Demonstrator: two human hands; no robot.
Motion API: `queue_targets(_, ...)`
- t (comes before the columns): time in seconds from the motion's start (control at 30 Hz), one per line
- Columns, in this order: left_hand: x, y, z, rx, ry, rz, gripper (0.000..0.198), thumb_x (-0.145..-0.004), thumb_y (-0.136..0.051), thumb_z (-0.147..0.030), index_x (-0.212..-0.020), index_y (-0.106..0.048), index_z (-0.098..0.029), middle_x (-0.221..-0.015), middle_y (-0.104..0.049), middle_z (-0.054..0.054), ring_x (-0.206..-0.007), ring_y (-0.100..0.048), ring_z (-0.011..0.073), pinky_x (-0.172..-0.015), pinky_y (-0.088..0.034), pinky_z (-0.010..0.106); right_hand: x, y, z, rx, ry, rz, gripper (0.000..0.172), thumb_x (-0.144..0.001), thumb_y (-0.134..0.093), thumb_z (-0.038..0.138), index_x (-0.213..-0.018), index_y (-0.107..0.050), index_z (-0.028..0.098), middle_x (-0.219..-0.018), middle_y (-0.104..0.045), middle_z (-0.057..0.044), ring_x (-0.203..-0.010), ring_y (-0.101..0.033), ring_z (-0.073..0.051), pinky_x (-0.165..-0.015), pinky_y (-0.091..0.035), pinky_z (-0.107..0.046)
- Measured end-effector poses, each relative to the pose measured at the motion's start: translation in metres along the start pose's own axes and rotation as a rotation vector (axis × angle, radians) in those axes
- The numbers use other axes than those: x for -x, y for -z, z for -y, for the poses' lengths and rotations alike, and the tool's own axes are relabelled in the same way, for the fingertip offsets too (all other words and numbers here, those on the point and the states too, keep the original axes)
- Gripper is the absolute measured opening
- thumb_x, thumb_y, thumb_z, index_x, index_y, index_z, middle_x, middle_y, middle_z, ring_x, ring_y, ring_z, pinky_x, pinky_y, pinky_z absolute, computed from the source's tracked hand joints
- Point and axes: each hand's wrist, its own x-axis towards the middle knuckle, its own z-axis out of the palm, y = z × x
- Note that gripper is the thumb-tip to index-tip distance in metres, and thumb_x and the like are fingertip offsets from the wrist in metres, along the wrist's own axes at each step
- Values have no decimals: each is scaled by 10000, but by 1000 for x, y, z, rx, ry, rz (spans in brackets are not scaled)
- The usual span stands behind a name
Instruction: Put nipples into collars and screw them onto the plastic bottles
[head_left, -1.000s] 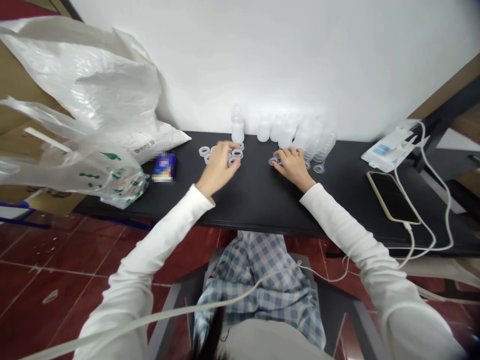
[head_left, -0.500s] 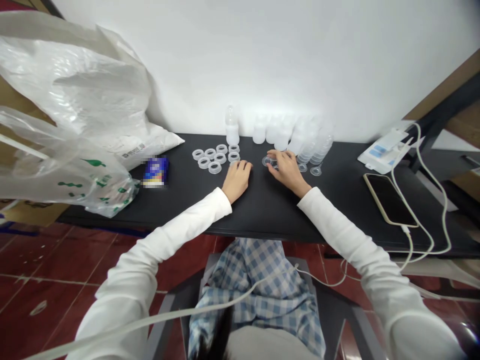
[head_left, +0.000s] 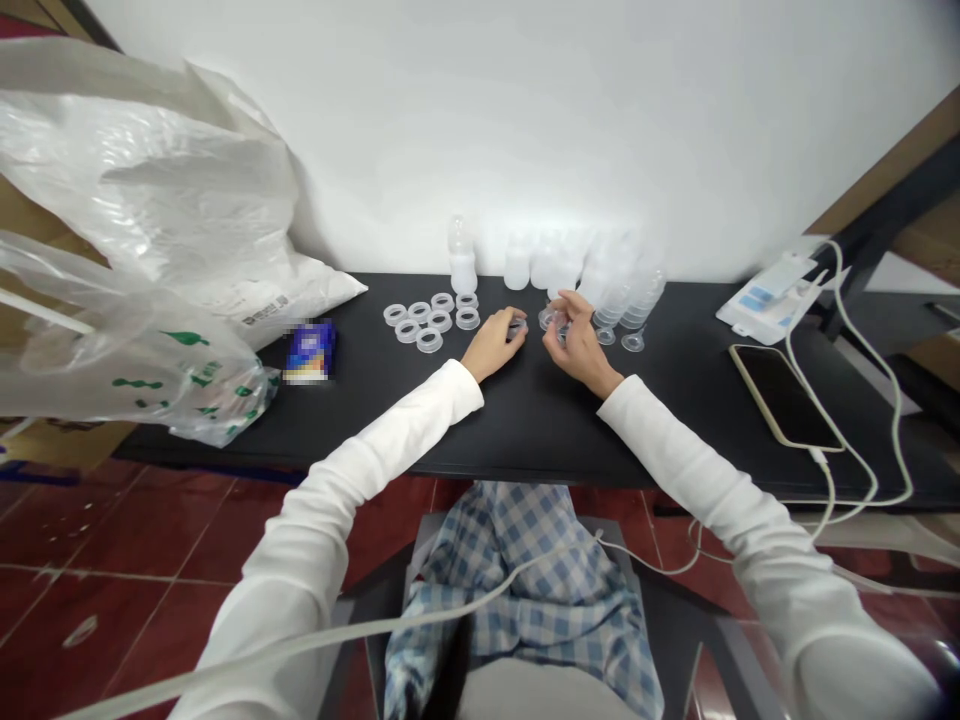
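Observation:
My left hand [head_left: 496, 343] rests on the black table [head_left: 525, 420] with its fingers pinched on a small clear ring. A hand's width to the right, my right hand [head_left: 574, 337] is lifted slightly and curls round a small clear nipple-like piece. Several white plastic rings [head_left: 429, 320] lie in a cluster left of my left hand. One assembled bottle [head_left: 462, 262] stands against the wall behind them. More clear bottles [head_left: 555, 262] and stacked caps [head_left: 636, 295] stand behind my right hand, and two loose clear nipples [head_left: 634, 343] lie just right of it.
Large plastic bags [head_left: 150, 260] fill the table's left end, with a small blue packet [head_left: 309, 351] beside them. A phone [head_left: 784, 396] on a white cable and a white box [head_left: 774, 296] lie at the right. The wall stands right behind the table.
My left hand left the ring cluster and moved right toward the middle, holding a ring. My right hand lifted off the table with a clear piece, so both hands came close together.

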Motion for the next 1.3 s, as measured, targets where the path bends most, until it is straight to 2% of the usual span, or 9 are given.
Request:
queue_targets(0.07, 0, 0, 0, 348, 149, -66, 132, -963, -564, -314, -1030, -579, -201, -1049, -714, 80, -971, -693, 199, -942, -566, 366, 1, -2, -1, -24, 20, 10, 548, -1007, -437, 373, -1495, -254, 203, -1199, -620, -167, -1021, -666, -259, -916, -589, -496)
queue_targets(0.13, 0, -2, -2, 666, 315, -107, 186, -1009, -496, -375, -985, -540, -196, -945, -714, 61, -858, -715, 175, -846, -596, 342, 1, -2, -1, -52, 31, 9, 519, -999, -474, 391, -1451, -319, 188, -1182, -622, -166, -972, -662, -249, -868, -593, -468)
queue_targets(0.2, 0, -4, -5, 873, 412, -129, 243, -1030, -474, -413, -950, -521, -188, -891, -707, 50, -840, -726, 164, -866, -598, 342, 1, -1, 0, -55, 29, 24, 417, -1001, -496, 435, -1335, -438, 192, -1122, -633, -144, -923, -655, -234, -836, -589, -435)
queue_targets(0.27, 1, -6, -9, 968, 441, -143, 279, -1016, -528, -446, -920, -523, -184, -887, -699, 43, -893, -729, 158, -945, -580, 352, 0, 1, 2, -45, 20, 65, 324, -1007, -503, 479, -1188, -526, 211, -1024, -642, -103, -886, -646, -220, -821, -581, -404)
queue_targets(0.37, 1, -7, -13, 991, 457, -150, 312, -983, -602, -470, -884, -523, -185, -874, -675, 24, -933, -722, 148, -1015, -550, 364, -1, 5, 6, -47, 13, 115, 308, -1012, -512, 510, -1086, -581, 218, -962, -656, -77, -880, -639, -214, -828, -563, -379)
queue_targets(0.57, 6, -7, -14, 949, 385, -80, 354, -949, -647, -492, -845, -494, -190, -806, -660, -23, -797, -698, 96, -953, -588, 333, -2, 9, 7, -26, 51, 146, 275, -1028, -518, 445, -1077, -663, 216, -932, -673, -69, -861, -634, -205, -814, -543, -345)
queue_targets(0.8, 8, -6, -14, 950, 345, 41, 377, -873, -742, -492, -946, -501, -212, -821, -688, -38, -769, -733, 116, -881, -608, 331, -2, 5, 5, -63, 104, 10, 250, -1032, -530, 384, -1095, -740, 265, -961, -668, -62, -902, -651, -192, -826, -557, -332)
queue_targets(1.07, 6, -6, -14, 1042, 395, -90, 200, -960, -663, -305, -877, -534, -176, -803, -712, -18, -781, -732, 103, -903, -605, 320, -3, 10, 8, -121, 30, -1, 266, -1004, -577, 453, -1100, -687, 230, -939, -709, -47, -722, -596, -157, -731, -533, -313)
queue_targets(1.3, 7, -6, -10, 1022, 359, -71, 274, -926, -705, -397, -895, -533, -187, -829, -726, -12, -803, -747, 126, -945, -616, 374, -2, 8, 8, -129, 37, -18, 229, -1011, -572, 423, -1057, -697, 237, -924, -723, -47, -757, -610, -171, -750, -527, -332)
